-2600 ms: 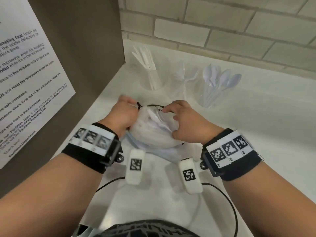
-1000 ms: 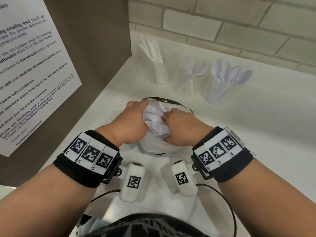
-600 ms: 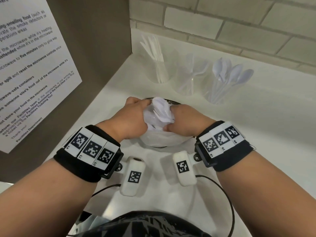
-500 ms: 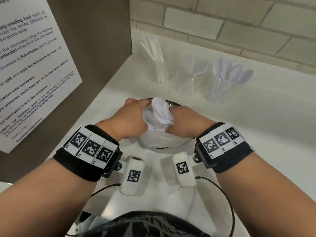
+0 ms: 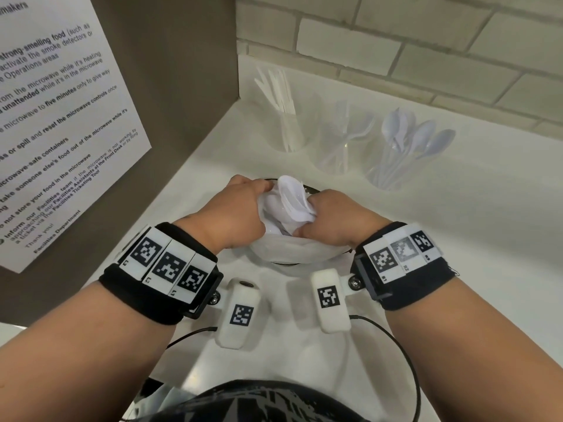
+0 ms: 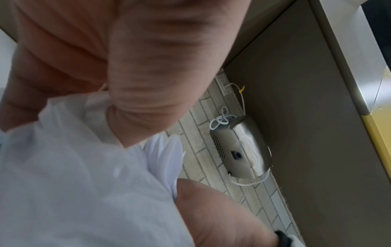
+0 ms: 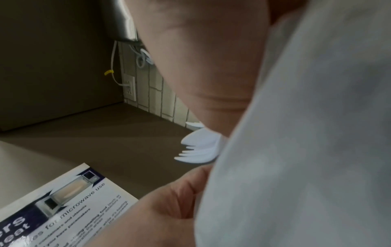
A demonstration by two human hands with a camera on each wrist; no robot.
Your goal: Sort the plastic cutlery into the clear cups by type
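Observation:
A thin white plastic bag (image 5: pixel 286 249) lies on the white counter, and a bunch of white plastic cutlery (image 5: pixel 289 199) sticks up out of its mouth. My left hand (image 5: pixel 253 202) grips the bag's neck from the left and my right hand (image 5: pixel 316 211) grips it from the right. Fork tips (image 7: pixel 197 150) poke out past the bag (image 7: pixel 296 150) in the right wrist view. In the left wrist view, cutlery tips (image 6: pixel 167 160) show above the bag (image 6: pixel 74 183). Behind stand three clear cups: knives (image 5: pixel 285 123), a few pieces (image 5: pixel 342 141) and spoons (image 5: pixel 405 150).
A dark round rim (image 5: pixel 307 187) shows under the bag. A brown side panel with a printed notice (image 5: pixel 61 117) closes the left side. The tiled wall (image 5: pixel 396 41) runs behind the cups. A metal wall unit (image 6: pixel 241 150) with white cords hangs above.
Both hands have gathered the bag's mouth tighter. The cutlery now stands bunched and pushed up out of the opening instead of lying loose inside.

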